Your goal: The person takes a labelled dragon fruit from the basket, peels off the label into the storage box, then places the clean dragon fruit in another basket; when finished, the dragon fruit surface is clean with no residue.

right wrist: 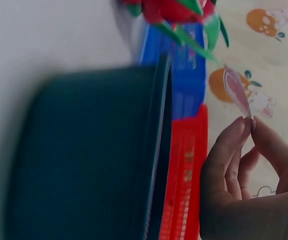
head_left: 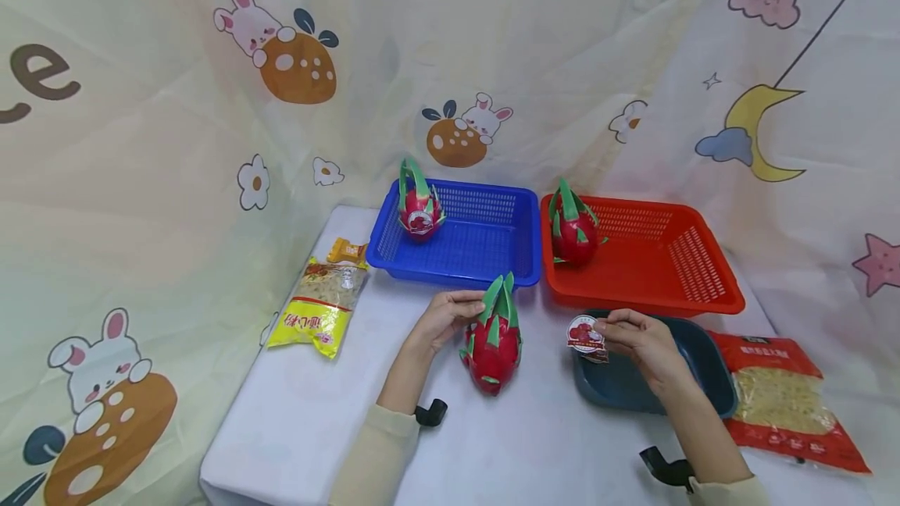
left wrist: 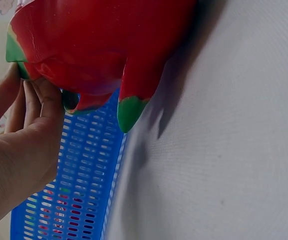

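My left hand pinches a red dragon fruit by its green leaf tips, close over the white table in front of the blue basket. The left wrist view shows the same dragon fruit from near by, its shadow on the cloth. Between the right thumb and fingertips, a round sticker with a fruit picture is pinched; it appears edge-on as a thin pink label in the right wrist view. That right hand is above the dark teal tray.
One dragon fruit bearing a round sticker stands in the blue basket. Another dragon fruit sits in the red basket. A yellow bag and small orange packet lie left; a red bag lies right.
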`<state>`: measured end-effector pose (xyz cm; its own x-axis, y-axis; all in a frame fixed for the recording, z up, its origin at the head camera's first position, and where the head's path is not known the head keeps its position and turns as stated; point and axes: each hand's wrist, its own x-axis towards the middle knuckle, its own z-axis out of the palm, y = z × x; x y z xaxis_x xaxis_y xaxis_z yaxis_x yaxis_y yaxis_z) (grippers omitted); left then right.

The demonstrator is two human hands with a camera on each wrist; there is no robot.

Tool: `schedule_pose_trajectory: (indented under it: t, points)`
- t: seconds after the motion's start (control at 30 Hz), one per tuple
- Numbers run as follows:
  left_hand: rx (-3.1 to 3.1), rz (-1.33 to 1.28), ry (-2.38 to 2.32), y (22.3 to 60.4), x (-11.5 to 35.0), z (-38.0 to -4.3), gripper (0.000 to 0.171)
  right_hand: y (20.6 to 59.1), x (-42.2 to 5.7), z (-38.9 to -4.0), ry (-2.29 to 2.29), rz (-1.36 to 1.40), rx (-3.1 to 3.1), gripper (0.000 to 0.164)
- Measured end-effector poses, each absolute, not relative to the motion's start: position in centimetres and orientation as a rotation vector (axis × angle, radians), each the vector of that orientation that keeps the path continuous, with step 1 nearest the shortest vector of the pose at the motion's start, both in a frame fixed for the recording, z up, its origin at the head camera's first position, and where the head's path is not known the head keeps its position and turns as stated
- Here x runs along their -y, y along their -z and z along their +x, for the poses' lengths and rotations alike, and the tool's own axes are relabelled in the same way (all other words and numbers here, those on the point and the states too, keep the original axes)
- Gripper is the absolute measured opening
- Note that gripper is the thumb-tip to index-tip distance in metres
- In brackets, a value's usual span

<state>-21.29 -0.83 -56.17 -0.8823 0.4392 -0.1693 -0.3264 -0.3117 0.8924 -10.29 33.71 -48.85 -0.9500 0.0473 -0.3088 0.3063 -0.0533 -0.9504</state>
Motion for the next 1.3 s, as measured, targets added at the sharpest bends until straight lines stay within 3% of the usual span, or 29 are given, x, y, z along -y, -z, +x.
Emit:
schedule_pose_trajectory:
  t: [0.47,0.9,1.3]
  points:
    - [-1.503,0.147,-2.201,55.5,0.5,-21.5,0.035,49.9,-39.6,-11.2,1.909,0.370,-2.188,0.017]
    - [-1.472,0.160,-2.197,55.9,0.7,-21.3,0.036,52.1,-42.5,-11.8,1.715,0.569,-2.169,0.058]
    - [-1.475,0.162,-2.182,55.6,0.7,-21.4,0.036,53.3,-42.8,-11.7,1.564,0.538,-2.315,0.044]
